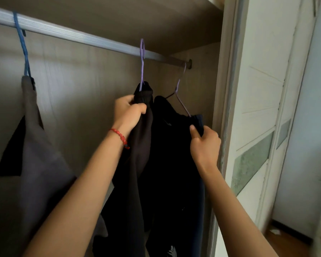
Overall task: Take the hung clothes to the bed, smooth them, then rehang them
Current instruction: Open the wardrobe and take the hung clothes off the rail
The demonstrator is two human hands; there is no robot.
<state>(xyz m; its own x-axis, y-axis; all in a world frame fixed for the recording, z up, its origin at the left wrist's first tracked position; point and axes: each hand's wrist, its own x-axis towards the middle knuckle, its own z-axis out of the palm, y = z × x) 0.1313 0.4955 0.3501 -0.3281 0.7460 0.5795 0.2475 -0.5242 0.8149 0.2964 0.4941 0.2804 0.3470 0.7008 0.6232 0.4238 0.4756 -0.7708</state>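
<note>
Inside a wardrobe, a metal rail (78, 36) carries three hangers. A dark brown garment (141, 138) hangs from a purple hanger (142, 65) near the middle; my left hand (129, 113) grips its top just below the hook. Right of it a black garment (170, 154) hangs on a second purple hanger (180, 93), tilted. My right hand (204, 143) pinches that garment's right shoulder edge. A red bead bracelet (120, 137) circles my left wrist.
At the left a grey and black garment (35, 154) hangs from a blue hanger (23, 47). The wardrobe's frame and white sliding door (258, 108) stand close on the right. A strip of wooden floor (289, 243) shows at the lower right.
</note>
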